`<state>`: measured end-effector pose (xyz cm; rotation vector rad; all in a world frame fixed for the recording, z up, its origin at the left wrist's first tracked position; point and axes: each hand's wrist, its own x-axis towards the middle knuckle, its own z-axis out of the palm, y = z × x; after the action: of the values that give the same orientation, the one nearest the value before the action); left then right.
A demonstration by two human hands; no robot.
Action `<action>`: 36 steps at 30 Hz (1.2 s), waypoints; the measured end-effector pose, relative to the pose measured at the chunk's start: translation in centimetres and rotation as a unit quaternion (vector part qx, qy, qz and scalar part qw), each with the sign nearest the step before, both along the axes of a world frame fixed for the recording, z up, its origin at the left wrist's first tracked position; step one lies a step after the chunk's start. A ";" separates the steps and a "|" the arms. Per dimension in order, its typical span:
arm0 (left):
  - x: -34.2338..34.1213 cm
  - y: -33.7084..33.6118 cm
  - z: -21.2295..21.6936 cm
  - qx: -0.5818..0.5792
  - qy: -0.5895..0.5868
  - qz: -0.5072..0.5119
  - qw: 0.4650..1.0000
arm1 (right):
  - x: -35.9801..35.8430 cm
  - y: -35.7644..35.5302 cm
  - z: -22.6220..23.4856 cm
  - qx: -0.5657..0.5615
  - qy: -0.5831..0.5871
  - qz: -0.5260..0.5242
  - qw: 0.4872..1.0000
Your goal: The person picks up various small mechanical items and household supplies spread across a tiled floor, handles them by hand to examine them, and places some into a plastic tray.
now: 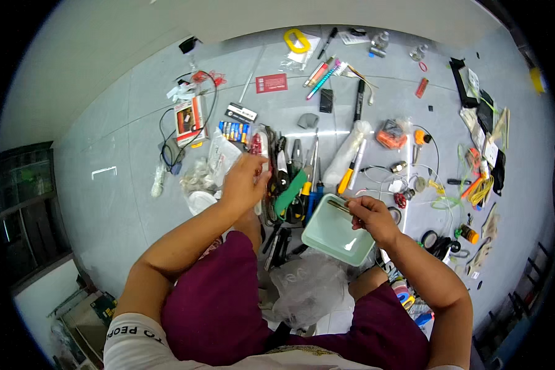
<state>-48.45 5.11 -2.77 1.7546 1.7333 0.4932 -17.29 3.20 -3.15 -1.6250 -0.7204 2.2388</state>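
My right hand [376, 221] is closed on some thin brownish metal pieces [338, 205], whose exact kind I cannot make out. They sit over the far edge of a pale green plastic tray [345, 254]. My left hand [245, 182] hovers at the left end of the tool row, its fingers curled together; whatever they may hold is hidden. Just beyond its fingertips lies a red and white item in clear plastic [260, 143]. Right of that hand are a green-handled tool [291, 194], yellow-and-black screwdrivers [304, 198] and black-handled tools [282, 163].
Blue batteries [234, 131], a red-and-white box [189, 118] and a black cable lie left. Pens [322, 82] and a yellow ring-shaped object [296, 41] are farther off. Wires, tape rolls [429, 238] and an orange item in plastic [391, 134] spread right. A clear bag [308, 287] lies between my legs.
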 end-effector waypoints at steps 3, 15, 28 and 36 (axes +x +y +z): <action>-3.1 -0.2 2.0 0.078 0.201 0.000 0.977 | -1.9 1.5 1.8 -0.058 0.059 -0.062 0.995; -7.4 0.0 0.6 0.060 0.097 0.075 0.991 | -19.7 4.9 3.4 -0.088 0.274 -0.148 0.946; -8.0 2.1 0.4 0.102 0.021 0.166 0.981 | -16.0 3.9 0.3 0.065 0.186 0.000 0.980; -3.3 2.7 -0.6 0.049 0.127 -0.014 0.991 | -1.4 -2.3 -3.1 0.313 -0.094 0.082 0.942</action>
<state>-51.79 7.79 -3.33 1.9795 1.8819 0.3603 -18.68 0.88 -6.21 -1.4877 -1.4832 1.6879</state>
